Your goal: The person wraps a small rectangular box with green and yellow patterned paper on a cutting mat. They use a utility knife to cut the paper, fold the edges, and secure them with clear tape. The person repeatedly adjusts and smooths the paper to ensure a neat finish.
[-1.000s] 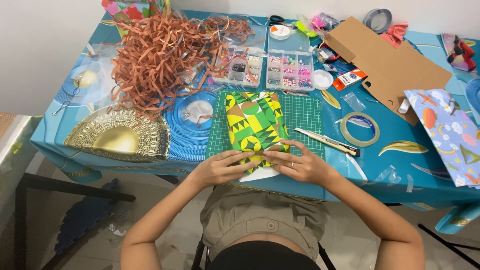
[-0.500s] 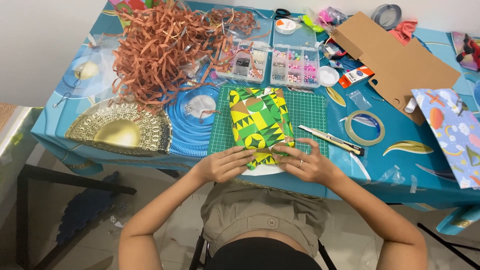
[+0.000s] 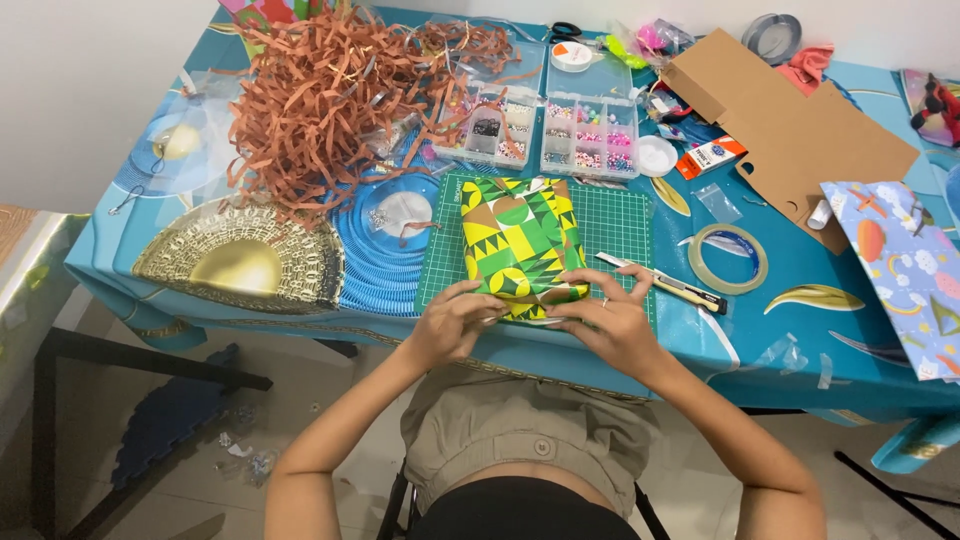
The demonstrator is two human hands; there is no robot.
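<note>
Since a second ago both hands have slid closer together along the near end of the wrapped box (image 3: 520,238), and the box itself has stayed where it was on the green cutting mat (image 3: 620,225). The left hand (image 3: 455,322) now presses its curled fingers against the box's near left corner, thumb on the paper fold there. The right hand (image 3: 605,318) lies beside it, fingers bent over the near right corner and pinching the paper's edge down; neither hand lifts the box, both only hold its end flap flat.

The box, wrapped in green and yellow paper with brown triangles, sits lengthwise on the mat, at the middle of the table's near edge. Its near end overhangs the mat slightly, toward the person.

Just right of the right hand a yellow and black utility knife (image 3: 665,284) lies slanted, half on the mat's right edge. Beyond it a roll of clear tape (image 3: 728,258) lies flat on the blue tablecloth (image 3: 800,330). Two clear bead organisers (image 3: 545,128) stand side by side behind the mat. A big heap of brown shredded paper (image 3: 330,90) fills the far left part of the table. A flat brown cardboard box (image 3: 800,140) lies toward the far right corner, and a patterned gift bag (image 3: 905,265) lies at the right edge.
</note>
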